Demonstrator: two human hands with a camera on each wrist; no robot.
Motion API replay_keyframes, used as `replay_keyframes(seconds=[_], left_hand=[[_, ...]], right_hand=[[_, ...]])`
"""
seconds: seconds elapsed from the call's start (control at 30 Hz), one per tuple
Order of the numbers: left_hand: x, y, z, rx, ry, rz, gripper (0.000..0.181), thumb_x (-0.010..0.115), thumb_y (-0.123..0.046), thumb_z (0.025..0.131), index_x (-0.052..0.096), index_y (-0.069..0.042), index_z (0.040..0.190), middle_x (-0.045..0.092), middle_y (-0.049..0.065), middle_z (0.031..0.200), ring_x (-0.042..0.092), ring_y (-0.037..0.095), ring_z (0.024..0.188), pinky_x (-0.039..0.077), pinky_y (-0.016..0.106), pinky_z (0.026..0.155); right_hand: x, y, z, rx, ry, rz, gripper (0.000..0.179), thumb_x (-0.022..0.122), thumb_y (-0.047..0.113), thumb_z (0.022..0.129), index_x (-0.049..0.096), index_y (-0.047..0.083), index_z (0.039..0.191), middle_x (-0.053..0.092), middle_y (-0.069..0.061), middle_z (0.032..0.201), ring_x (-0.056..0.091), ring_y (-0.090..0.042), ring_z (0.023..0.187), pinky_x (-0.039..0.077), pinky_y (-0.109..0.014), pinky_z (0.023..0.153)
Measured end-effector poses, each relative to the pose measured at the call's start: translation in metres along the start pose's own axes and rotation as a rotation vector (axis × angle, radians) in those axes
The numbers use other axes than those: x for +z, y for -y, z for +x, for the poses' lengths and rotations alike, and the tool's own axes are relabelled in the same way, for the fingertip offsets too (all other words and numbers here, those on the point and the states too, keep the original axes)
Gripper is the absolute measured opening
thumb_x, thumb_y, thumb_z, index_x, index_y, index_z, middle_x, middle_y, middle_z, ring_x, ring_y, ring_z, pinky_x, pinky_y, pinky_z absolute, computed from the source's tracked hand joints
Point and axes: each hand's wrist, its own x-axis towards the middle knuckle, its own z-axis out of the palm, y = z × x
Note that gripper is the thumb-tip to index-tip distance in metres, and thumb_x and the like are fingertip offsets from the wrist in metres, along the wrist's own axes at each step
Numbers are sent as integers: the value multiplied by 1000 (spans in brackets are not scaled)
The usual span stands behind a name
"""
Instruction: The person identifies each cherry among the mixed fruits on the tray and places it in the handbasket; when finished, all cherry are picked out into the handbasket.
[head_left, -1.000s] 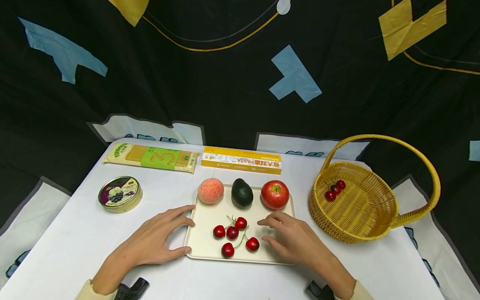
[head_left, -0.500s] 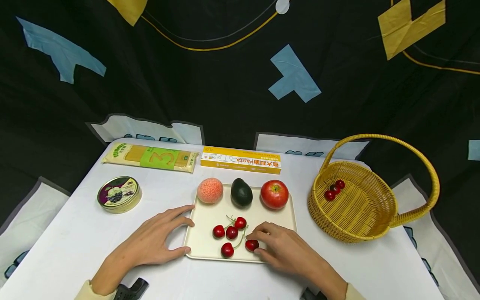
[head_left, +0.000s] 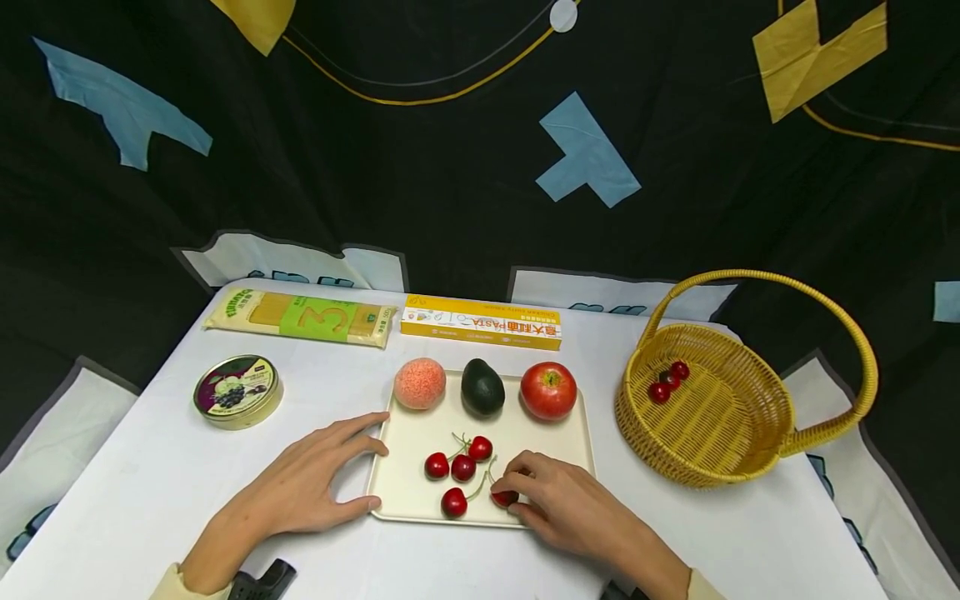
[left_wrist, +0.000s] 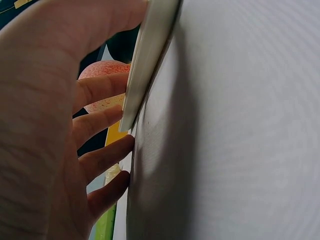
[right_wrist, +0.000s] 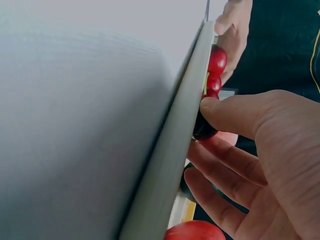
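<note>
My right hand (head_left: 566, 507) pinches a dark red cherry (head_left: 503, 498) between thumb and fingers, low over the front right of a cream tray (head_left: 401, 475). In the right wrist view that cherry (right_wrist: 204, 127) sits between thumb and fingertips, close to the tray's rim (right_wrist: 175, 135). Several other red cherries (head_left: 462, 467) with green stems lie just left of it. My left hand (head_left: 307, 482) rests beside the tray's left edge, fingers spread and touching the rim. Along the tray's back stand a pink-orange peach-like fruit (head_left: 419, 384), a dark avocado (head_left: 482, 388) and a red apple (head_left: 549, 391).
A yellow wicker basket (head_left: 720, 433) with a tall handle stands at right, holding three cherries (head_left: 664, 386). At the back lie a pasta packet (head_left: 300, 317) and a yellow pasta box (head_left: 481, 322). A round tin (head_left: 238, 392) sits at left on the white table (head_left: 337, 375).
My right hand has moved left and down from above the tray's right side and now pinches the front right cherry. The left hand stays at the tray's edge.
</note>
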Motion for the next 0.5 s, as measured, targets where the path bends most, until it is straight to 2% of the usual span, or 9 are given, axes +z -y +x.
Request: replay_keyframes(seconds=[0.27,0.5], left_hand=[[1,0,-1,-1,3,-6,49,81,-66,87,69,-39,127,47,-3,167,52,31,148,50,61,112],[1,0,0,2,-5,3,49,82,-64,86,69,-38,126,47,-2,167,52,31,148,50,61,111]], right_hand=[[-12,-3,-2,47,-28,-30,28,83,23,96,77,28,123,66,11,115,64,-3,95,59,-25,81],[-32,-15,-6,85,-92,-94,30,89,19,90,78,25,118,67,8,117,65,-5,92,61,-27,78]])
